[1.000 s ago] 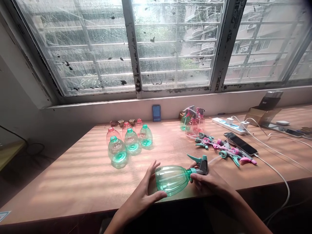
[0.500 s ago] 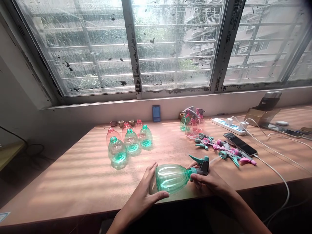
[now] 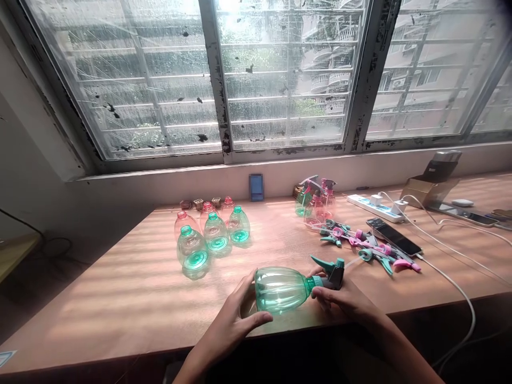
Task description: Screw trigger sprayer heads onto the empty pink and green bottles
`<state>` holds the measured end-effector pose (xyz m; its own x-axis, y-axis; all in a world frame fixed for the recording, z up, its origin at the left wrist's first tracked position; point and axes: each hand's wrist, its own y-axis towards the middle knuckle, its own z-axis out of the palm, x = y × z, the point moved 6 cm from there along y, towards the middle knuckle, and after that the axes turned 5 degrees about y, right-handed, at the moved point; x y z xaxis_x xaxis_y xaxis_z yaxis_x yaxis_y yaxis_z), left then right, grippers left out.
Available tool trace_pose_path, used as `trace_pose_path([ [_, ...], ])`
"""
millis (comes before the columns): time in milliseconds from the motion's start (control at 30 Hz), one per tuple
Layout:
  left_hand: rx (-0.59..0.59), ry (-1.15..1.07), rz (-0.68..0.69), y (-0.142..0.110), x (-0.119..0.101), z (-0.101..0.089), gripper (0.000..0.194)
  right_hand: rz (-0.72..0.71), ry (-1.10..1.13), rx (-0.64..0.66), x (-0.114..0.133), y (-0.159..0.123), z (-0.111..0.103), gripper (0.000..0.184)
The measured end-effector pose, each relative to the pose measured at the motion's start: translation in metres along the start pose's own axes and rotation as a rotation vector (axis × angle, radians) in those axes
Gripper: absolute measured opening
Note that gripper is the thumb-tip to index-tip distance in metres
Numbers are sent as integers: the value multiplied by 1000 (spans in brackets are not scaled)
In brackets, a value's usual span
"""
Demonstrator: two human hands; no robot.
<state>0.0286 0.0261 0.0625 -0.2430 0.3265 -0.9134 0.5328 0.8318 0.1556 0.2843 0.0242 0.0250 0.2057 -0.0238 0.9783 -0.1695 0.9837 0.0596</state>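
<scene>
A clear green spray bottle [image 3: 281,289] lies on its side above the table's front edge, its base to the left and its neck to the right. My left hand [image 3: 239,316] is curled round the base end, thumb below and fingers behind. At the neck, the fingers of my right hand [image 3: 347,300] are closed on the teal collar of the trigger sprayer head [image 3: 335,273]. That head is seated on the neck, its teal trigger pointing up and left. Some of the right fingertips are hidden behind the collar.
Several open green bottles [image 3: 216,234] and red bottles [image 3: 182,221] stand at left. Loose pink and teal sprayer heads [image 3: 372,246] lie at right beside a phone [image 3: 394,236]. Behind them are assembled spray bottles [image 3: 316,202] and a white power strip [image 3: 376,207] with trailing cables.
The bottle has tilted slightly, and the sprayer head has turned and shifted a little to the right. Both hands keep their hold, with the right fingers moving slightly at the collar.
</scene>
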Motion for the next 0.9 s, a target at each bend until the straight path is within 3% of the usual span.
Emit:
trace_pose_path([
  [233,39,-10,-42,-3,-2,5,100,-7,20,25,0,1,1,45],
  [400,18,11,-55,-3,1,2,81,-25,-9,28,1,3,2,45],
  [667,31,-16,-41,-6,-4,5,97,-2,-3,15,3,0,2,47],
  [900,20,10,-88,-5,3,1,86,16,18,9,-1,2,2,47],
])
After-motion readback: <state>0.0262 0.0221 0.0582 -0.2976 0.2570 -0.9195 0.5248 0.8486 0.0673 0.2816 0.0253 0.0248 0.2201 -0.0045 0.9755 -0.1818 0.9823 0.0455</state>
